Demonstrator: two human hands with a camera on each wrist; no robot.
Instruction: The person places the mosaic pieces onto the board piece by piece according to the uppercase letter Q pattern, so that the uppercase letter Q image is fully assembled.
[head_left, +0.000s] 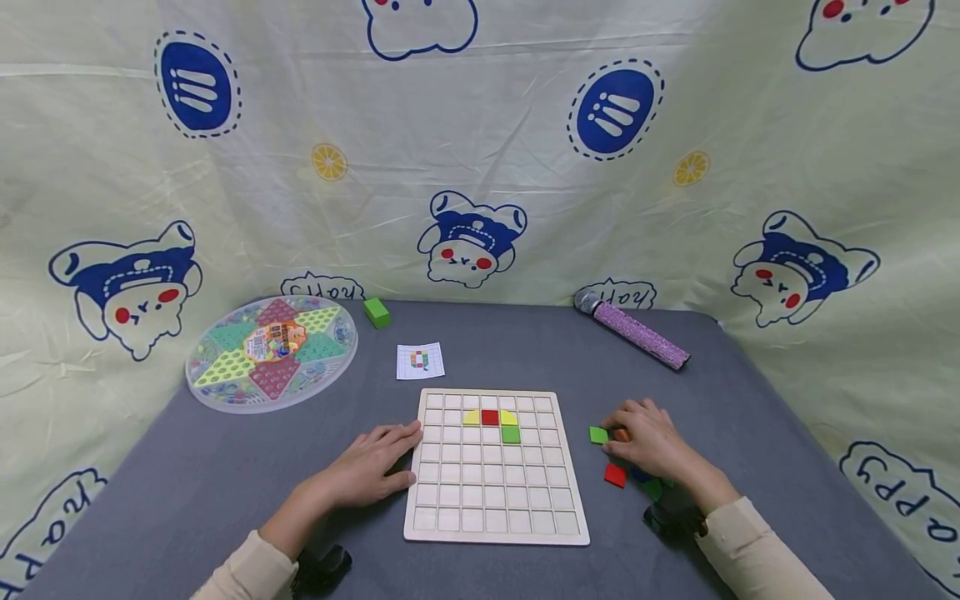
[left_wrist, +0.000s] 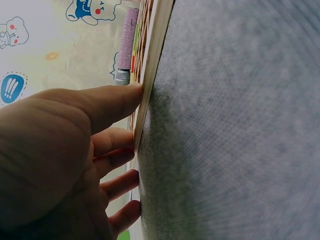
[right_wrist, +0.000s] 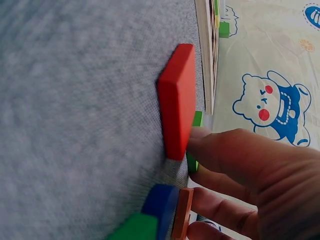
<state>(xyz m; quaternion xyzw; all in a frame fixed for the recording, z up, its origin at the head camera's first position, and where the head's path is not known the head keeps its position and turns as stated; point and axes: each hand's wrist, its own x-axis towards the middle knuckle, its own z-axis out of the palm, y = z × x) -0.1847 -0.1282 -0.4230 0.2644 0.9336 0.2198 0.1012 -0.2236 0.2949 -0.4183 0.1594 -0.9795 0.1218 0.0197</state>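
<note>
Right of the grid board [head_left: 465, 475], the blue block [right_wrist: 161, 207] was largely covered by the right hand [head_left: 651, 437] in the head view, and the orange block [head_left: 621, 435] partly so. From the right wrist, the green tile [head_left: 597, 435] was half hidden behind the red tile [right_wrist: 176, 112] and the hand, while the dark green block [right_wrist: 137, 227] was cut off by the lower edge. Beyond the board, the print on the pattern card [head_left: 406, 370] was too small to be made out.

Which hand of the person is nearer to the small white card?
Left. The left hand touches the board, below the card in the head view; the right hand is farther away, at a green tile right of the board.
</note>
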